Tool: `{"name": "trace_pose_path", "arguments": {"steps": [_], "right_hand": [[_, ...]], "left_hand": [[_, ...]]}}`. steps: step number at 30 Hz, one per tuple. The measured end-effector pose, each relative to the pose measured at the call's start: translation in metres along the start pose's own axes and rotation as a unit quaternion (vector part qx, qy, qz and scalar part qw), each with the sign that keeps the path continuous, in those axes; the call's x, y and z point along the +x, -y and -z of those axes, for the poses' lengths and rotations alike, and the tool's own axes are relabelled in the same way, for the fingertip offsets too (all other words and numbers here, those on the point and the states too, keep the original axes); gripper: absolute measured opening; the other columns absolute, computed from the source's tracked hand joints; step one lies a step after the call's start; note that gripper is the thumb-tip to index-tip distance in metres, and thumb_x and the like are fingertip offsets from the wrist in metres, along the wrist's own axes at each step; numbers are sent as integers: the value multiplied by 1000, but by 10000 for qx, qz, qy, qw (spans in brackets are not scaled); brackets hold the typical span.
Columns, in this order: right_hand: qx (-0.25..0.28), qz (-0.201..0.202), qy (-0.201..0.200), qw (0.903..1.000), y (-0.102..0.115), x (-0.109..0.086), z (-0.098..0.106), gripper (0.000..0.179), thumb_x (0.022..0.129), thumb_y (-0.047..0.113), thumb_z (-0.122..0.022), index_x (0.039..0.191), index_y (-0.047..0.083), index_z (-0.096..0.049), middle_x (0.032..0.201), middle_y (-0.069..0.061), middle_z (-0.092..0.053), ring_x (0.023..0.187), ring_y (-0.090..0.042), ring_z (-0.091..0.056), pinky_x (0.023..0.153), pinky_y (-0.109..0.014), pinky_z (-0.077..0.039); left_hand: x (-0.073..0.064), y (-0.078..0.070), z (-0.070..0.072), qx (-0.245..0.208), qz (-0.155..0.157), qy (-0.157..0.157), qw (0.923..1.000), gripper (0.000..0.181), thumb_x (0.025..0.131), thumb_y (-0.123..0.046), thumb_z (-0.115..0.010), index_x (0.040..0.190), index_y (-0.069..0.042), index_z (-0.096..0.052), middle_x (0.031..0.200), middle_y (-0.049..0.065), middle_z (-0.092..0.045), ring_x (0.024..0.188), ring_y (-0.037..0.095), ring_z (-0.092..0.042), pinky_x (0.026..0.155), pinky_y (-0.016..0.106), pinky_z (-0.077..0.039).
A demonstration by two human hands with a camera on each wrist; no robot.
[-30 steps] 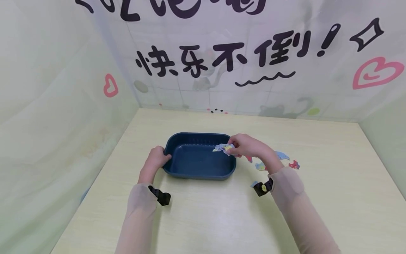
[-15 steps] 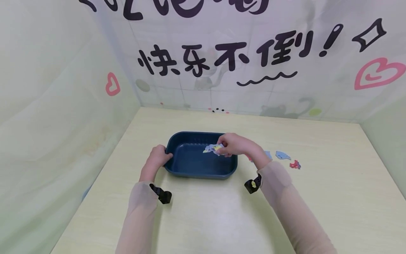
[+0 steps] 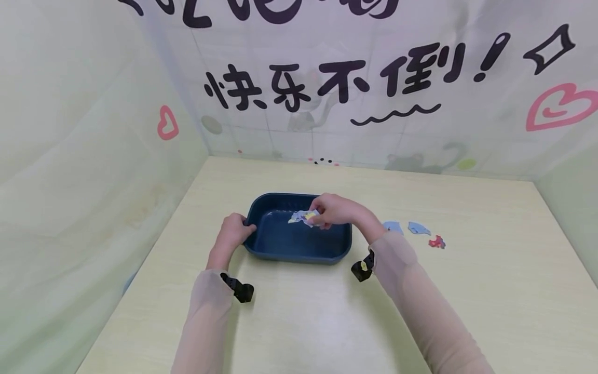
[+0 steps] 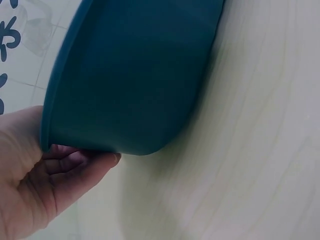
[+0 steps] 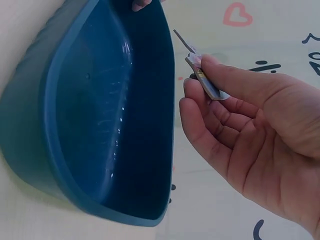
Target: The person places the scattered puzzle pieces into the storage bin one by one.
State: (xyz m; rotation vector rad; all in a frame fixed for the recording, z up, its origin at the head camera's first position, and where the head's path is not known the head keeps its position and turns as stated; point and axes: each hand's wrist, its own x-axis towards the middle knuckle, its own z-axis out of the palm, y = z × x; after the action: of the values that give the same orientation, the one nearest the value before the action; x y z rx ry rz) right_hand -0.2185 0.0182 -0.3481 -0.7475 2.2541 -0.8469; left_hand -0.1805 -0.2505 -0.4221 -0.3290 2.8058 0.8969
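A dark blue plastic basin [image 3: 291, 257] stands on the table. My left hand [image 3: 231, 231] grips its left end, thumb over the rim and fingers against the outer wall [image 4: 125, 75]. Over the basin, my right hand [image 3: 336, 209] pinches an irregular light blue and yellow puzzle piece [image 3: 300, 218] between thumb and fingertips. The right wrist view shows the puzzle piece [image 5: 204, 84] nearly edge-on, with part of it behind the thumb. Bare blue floor shows inside the basin in the head view, partly covered by the right hand.
Right of the basin lie two light blue puzzle pieces [image 3: 419, 228] and a red one [image 3: 437, 242]. The pale wooden table [image 3: 299, 322] meets a printed cloth backdrop [image 3: 280, 140] behind, with cloth walls on both sides. A black camera sits at each wrist.
My right hand has moved left with the puzzle piece, from the basin's right end further in over it. More pieces on the table are uncovered. The left hand keeps its grip.
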Motion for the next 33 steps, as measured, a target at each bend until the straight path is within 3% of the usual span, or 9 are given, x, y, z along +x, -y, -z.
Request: {"name": "trace_pose_path", "arguments": {"steps": [3, 6, 10, 17, 23, 28, 33], "right_hand": [[95, 71, 16, 9999, 1, 6, -1, 31, 88, 17, -59, 112, -2, -57, 84, -12, -63, 76, -26, -66, 69, -26, -52], [142, 72, 38, 9999, 1, 12, -1, 30, 88, 16, -58, 111, -2, -57, 84, -12, -62, 75, -25, -66, 68, -26, -53], [169, 38, 75, 9998, 2, 20, -2, 30, 88, 17, -59, 111, -2, -57, 85, -11, -62, 75, -25, -66, 67, -26, -53], [275, 21, 160, 9995, 5, 33, -5, 30, 88, 16, -58, 112, -3, -58, 100, -14, -63, 81, -27, -66, 68, -25, -53], [487, -36, 274, 9984, 6, 47, -8, 24, 88, 15, -58, 103, -4, -61, 99, -19, -64, 84, -33, -64, 66, -24, -53], [582, -169, 295, 9977, 4, 56, -11, 22, 89, 15, -58, 101, -3, -62, 94, -14, -65, 66, -17, -63, 65, -24, -53], [674, -175, 378, 9969, 4, 66, -15, 22, 89, 15, -57, 102, -3, -62, 93, -12, -64, 60, -8, -58, 65, -23, -52]], "left_hand": [[0, 1, -2, -21, -73, -158, 9998, 30, 84, -17, -60, 59, -5, -47, 52, 2, -46, 47, 14, -45, 47, 25, -37], [-1, 0, -3, -40, -55, -235, 9997, 34, 83, -17, -61, 56, -8, -42, 49, -1, -39, 45, 13, -41, 46, 25, -34], [-2, -2, -3, -32, -25, -285, 9996, 33, 83, -17, -61, 56, -7, -43, 49, -1, -39, 47, 13, -39, 46, 24, -33], [-2, -3, -3, -43, 16, -285, 9996, 33, 82, -17, -61, 55, -8, -43, 49, -2, -38, 47, 13, -38, 46, 24, -32], [-2, -2, -4, -84, -55, -378, 9992, 35, 82, -16, -62, 54, -8, -42, 48, -2, -37, 46, 12, -37, 46, 24, -32], [0, -1, -7, -38, -107, -427, 9990, 35, 81, -17, -62, 54, -9, -42, 49, -2, -37, 47, 13, -37, 46, 24, -32], [0, 1, -6, -28, -64, -454, 9989, 31, 81, -16, -61, 56, -7, -46, 50, -1, -40, 48, 13, -39, 47, 24, -33]]}}
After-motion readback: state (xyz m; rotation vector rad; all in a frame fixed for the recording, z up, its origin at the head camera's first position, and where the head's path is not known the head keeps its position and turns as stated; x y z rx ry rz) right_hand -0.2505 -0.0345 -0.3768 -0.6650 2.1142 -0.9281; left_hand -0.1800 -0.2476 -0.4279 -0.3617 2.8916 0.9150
